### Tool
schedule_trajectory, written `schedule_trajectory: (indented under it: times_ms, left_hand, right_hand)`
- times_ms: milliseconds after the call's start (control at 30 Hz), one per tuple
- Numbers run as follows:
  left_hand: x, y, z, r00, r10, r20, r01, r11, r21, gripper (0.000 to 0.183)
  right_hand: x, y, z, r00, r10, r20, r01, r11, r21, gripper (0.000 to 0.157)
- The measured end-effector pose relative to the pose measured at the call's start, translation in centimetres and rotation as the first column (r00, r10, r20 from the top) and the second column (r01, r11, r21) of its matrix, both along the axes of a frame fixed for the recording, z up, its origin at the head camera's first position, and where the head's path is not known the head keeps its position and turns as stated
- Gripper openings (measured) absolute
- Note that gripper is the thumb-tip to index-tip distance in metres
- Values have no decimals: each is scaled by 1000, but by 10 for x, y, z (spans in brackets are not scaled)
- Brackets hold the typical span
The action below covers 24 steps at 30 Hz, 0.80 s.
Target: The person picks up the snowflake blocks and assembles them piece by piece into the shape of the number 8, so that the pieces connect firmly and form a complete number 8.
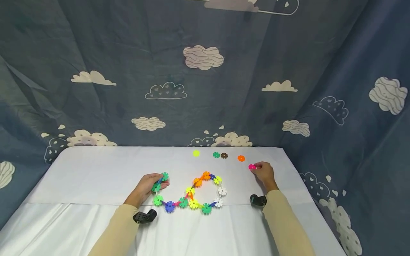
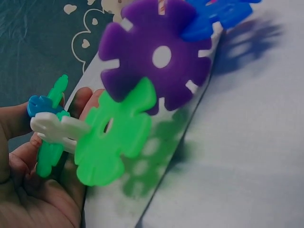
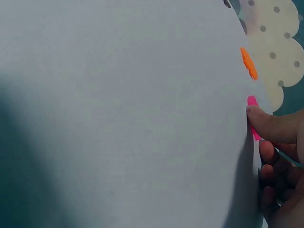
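My left hand [image 1: 145,186] grips the upper end of a chain of notched plastic interlocking discs, thumb and fingers around a green disc [image 1: 164,176]. From there the chain runs down and right past a light-green disc [image 1: 158,200] and a purple-blue disc [image 1: 169,207] into a closed ring, whose orange disc [image 1: 197,182] sits at its upper left. In the left wrist view the green disc [image 2: 137,137] and purple disc [image 2: 133,52] hang beside the palm. To the right, my right hand [image 1: 265,175] pinches a pink interlocking disc [image 1: 251,166] between thumb and fingers.
Loose discs lie along the table's far edge: yellow [image 1: 196,153], green [image 1: 216,155], brown [image 1: 224,155] and orange [image 1: 241,158]. A white cloth [image 1: 96,174] covers the table. Behind it hangs a dark curtain [image 1: 128,64] with cloud prints.
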State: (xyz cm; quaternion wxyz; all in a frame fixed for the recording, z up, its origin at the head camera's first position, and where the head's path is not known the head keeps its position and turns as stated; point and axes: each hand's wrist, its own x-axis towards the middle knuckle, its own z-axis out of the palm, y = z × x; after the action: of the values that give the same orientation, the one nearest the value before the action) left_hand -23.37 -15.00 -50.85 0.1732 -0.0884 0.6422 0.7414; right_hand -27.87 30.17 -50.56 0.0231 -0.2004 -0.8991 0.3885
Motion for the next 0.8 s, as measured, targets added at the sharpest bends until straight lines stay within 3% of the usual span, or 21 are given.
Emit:
schedule_trajectory:
  times_ms: [100,300,433,500,633,800]
  left_hand:
    - [-2,0,3,1000,11,-3,-11,1000,5,35]
    - [-5,0,4,1000,5,-2,-5,1000,-19,35]
    - [-5,1,3,1000,16,-2,-16,1000,-20,35]
    - [-4,1,2,1000,20,-8,-20,1000,-15,35]
    - [-4,1,0,1000,24,-9,-24,1000,2,34]
    - [-2,3,-2,999,43,8,-43,999,7,32]
  right_hand:
    - [-3,-2,1,999,8,-52,-7,1000,8,32]
    - [-3,-16,1,995,17,-97,-29,991,-128,27]
    - [-4,-52,11,977,118,-178,-156,964,-215,23]
    - [-5,-78,19,954,202,-221,-253,938,-235,19]
    - [-2,-134,37,880,381,-283,-449,862,-236,12]
    - [4,-192,42,789,542,-289,-605,766,-217,7]
